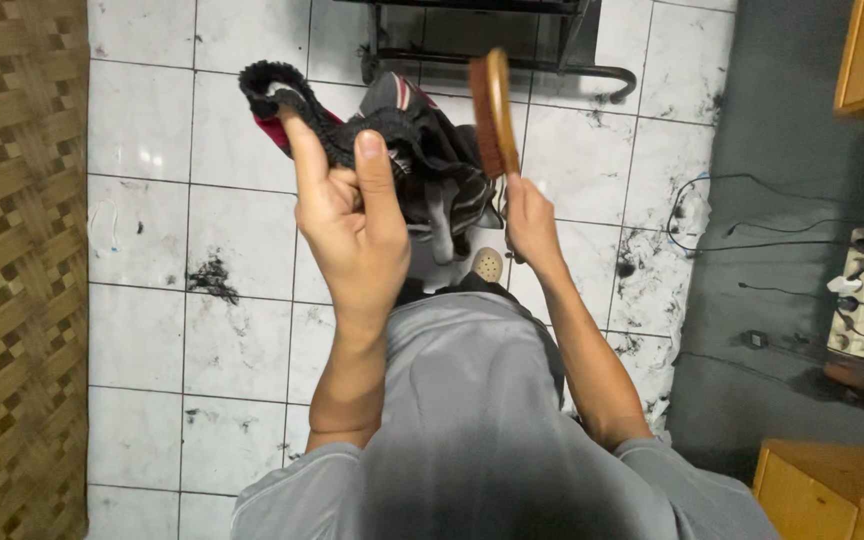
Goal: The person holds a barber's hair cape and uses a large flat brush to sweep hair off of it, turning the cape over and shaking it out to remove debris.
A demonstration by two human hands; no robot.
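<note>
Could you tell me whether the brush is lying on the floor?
No, the right hand holds the brush upright in the air beside the dark garment held by the left hand.

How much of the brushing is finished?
Hard to tell what is already brushed. Right now the left hand holds up the dark garment and the right hand holds the wooden brush beside it, bristles apparently facing it. Dark clumps dot the tiled floor.

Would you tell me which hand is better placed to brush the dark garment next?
The right hand, most likely: it already grips the wooden brush, raised right beside the dark garment. The left hand is busy pinching the garment's edge and holding it up.
</note>
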